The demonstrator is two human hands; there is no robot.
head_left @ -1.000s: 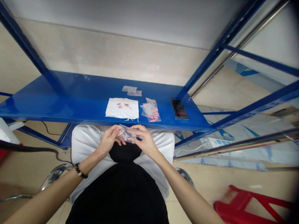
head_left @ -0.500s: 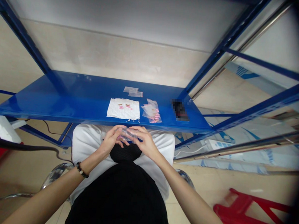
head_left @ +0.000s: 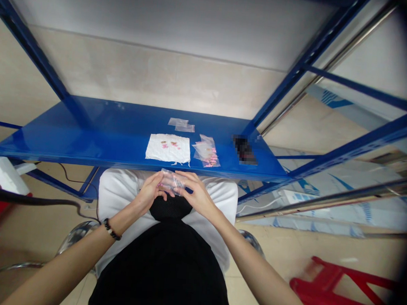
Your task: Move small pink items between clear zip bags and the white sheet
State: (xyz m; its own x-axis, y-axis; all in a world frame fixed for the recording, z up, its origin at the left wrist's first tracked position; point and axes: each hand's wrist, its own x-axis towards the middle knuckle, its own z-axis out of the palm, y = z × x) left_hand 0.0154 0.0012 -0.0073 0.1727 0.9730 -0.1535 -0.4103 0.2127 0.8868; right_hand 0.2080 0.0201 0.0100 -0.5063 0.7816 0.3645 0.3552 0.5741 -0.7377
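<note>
Over my lap, just in front of the shelf edge, a small clear plastic bag [head_left: 169, 180] is stretched between both hands. My left hand [head_left: 149, 190] grips its left side, where some pink beads show near the fingers. On the right side, my right hand [head_left: 197, 192] holds the bag with thumb and fingers. A white cloth [head_left: 154, 149] lies on the blue shelf ahead, with small pink and gold-coloured pieces [head_left: 174, 144] on it. Right of the cloth are clear bags with pink beads [head_left: 210, 158].
Small clear bags [head_left: 184, 128] lie behind the cloth on the blue shelf [head_left: 98, 133]. A dark, blurred-out flat object [head_left: 245, 150] rests near the shelf's right end. Blue uprights stand at both sides. A red stool [head_left: 332, 291] is on the floor at right, a white power strip [head_left: 6, 174] at left.
The bag has been turned and spread flatter between my hands, so more of it shows. My left fingers have drawn back slightly to the left. Things on the shelf have stayed put.
</note>
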